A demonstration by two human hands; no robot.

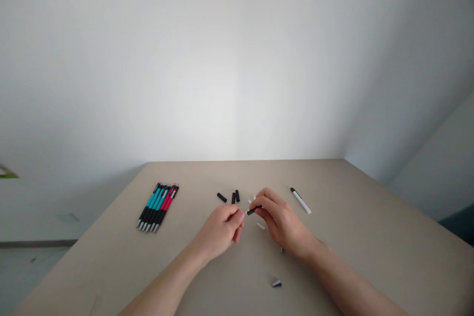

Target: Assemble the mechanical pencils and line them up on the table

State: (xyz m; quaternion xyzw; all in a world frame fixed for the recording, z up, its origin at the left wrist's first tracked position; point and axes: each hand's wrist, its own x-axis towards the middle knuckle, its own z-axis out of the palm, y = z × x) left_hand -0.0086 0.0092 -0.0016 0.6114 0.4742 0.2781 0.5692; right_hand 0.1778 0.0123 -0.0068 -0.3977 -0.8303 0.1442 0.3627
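Over the middle of the table, my left hand (222, 229) is closed in a pinch at the thumb and forefinger. A thin pale tip shows at its fingertips; the rest of that piece is hidden. Facing it, my right hand (279, 219) pinches a short black pen grip (252, 211), whose end points at the left fingertips and almost meets them. Behind my hands lie loose black grips (221, 197), one slanted and two side by side. A small white piece (260, 226) rests between my hands, and pale bits are partly hidden behind the right fingers.
Several assembled pens (157, 207), turquoise and red with black grips, lie in a row at left. A white pen barrel with a black end (301, 201) lies at right. Near the front is a small silvery cone tip (276, 283). Walls border the beige table (314, 173).
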